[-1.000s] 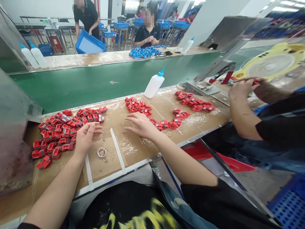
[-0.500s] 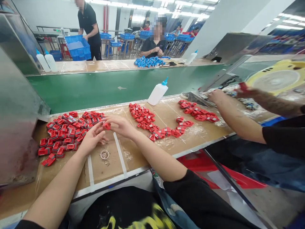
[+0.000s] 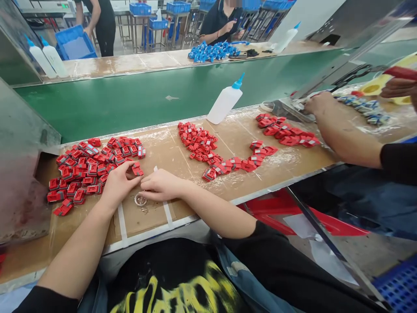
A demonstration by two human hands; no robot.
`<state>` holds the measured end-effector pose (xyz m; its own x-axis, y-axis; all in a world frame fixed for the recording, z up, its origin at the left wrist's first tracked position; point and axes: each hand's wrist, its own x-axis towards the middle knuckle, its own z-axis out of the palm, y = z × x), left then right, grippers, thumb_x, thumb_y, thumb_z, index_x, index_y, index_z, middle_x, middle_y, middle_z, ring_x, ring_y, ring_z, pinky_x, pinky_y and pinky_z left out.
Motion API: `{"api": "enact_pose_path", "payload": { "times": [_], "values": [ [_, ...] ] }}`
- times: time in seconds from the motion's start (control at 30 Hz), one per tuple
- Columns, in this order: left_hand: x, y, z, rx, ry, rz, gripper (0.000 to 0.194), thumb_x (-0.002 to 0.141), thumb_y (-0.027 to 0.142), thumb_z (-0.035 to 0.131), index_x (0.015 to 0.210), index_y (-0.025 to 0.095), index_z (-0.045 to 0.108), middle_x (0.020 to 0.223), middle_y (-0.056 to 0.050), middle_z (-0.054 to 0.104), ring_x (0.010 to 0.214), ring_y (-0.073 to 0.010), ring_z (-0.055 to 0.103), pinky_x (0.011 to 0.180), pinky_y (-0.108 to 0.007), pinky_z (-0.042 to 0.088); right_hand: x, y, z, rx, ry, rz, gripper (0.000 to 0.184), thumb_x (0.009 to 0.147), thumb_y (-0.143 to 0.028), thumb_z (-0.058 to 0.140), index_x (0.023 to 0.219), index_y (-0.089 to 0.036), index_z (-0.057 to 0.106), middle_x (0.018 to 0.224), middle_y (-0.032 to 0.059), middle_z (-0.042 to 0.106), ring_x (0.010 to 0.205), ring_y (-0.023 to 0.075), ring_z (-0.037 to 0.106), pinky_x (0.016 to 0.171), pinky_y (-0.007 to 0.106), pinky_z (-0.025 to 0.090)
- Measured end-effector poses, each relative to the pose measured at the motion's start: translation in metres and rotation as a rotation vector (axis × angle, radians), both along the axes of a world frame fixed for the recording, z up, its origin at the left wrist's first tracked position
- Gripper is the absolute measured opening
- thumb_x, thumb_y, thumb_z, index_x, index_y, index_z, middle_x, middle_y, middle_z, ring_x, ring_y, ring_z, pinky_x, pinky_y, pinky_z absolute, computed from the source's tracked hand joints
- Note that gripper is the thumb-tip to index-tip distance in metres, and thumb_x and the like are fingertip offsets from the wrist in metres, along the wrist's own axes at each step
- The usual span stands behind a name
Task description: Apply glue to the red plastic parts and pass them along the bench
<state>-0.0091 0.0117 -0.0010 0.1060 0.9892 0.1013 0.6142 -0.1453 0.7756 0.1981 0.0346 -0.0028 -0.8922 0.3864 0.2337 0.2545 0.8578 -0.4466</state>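
Observation:
My left hand (image 3: 119, 184) pinches a small red plastic part (image 3: 137, 169) between thumb and fingers, above the cardboard-covered bench. Close beside it, my right hand (image 3: 161, 184) has its fingers drawn together over a small round clear dish (image 3: 140, 199); whether anything is in those fingers is hidden. To the left lies a large pile of similar red parts (image 3: 87, 169), some showing grey edges. Another heap of red parts (image 3: 197, 139) lies to the right of my hands and runs into a curved row of red parts (image 3: 235, 164).
A white bottle with a blue nozzle (image 3: 224, 102) stands tilted at the bench's back edge, by the green belt (image 3: 130, 104). More red parts (image 3: 286, 129) lie near a co-worker's arm (image 3: 345, 130) at right. A metal housing (image 3: 22, 174) borders the left side.
My right hand has moved down from the red part to the small dish. The red part is now in my left hand's fingers. The camera view has tilted downward.

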Motion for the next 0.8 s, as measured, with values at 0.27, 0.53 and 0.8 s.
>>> {"api": "enact_pose_path", "payload": {
  "times": [0.27, 0.53, 0.8],
  "values": [
    [-0.002, 0.003, -0.002, -0.049, 0.016, -0.045, 0.048, 0.075, 0.031, 0.079, 0.123, 0.024, 0.072, 0.099, -0.005, 0.079, 0.079, -0.0264, 0.076, 0.078, -0.036, 0.057, 0.005, 0.014, -0.005, -0.271, 0.316, -0.049, 0.041, 0.099, -0.030, 0.045, 0.062, -0.022, 0.028, 0.058, -0.0057, 0.030, 0.055, 0.0096, 0.034, 0.059, 0.026, 0.027],
    [-0.001, 0.003, -0.003, -0.026, 0.041, -0.071, 0.045, 0.076, 0.031, 0.079, 0.120, 0.026, 0.073, 0.104, -0.005, 0.078, 0.079, -0.0251, 0.076, 0.078, -0.035, 0.058, 0.000, 0.028, -0.016, -0.213, 0.456, -0.423, 0.043, 0.102, -0.037, 0.045, 0.064, -0.021, 0.030, 0.062, -0.0053, 0.033, 0.060, 0.0101, 0.033, 0.062, 0.026, 0.027],
    [-0.001, 0.002, -0.003, -0.036, 0.055, -0.066, 0.045, 0.076, 0.031, 0.079, 0.120, 0.025, 0.073, 0.101, -0.005, 0.079, 0.081, -0.0260, 0.076, 0.080, -0.036, 0.058, -0.001, 0.027, -0.017, -0.167, 0.396, -0.482, 0.042, 0.097, -0.032, 0.048, 0.062, -0.021, 0.027, 0.059, -0.0062, 0.027, 0.058, 0.0100, 0.029, 0.061, 0.028, 0.023]
  ]
}}
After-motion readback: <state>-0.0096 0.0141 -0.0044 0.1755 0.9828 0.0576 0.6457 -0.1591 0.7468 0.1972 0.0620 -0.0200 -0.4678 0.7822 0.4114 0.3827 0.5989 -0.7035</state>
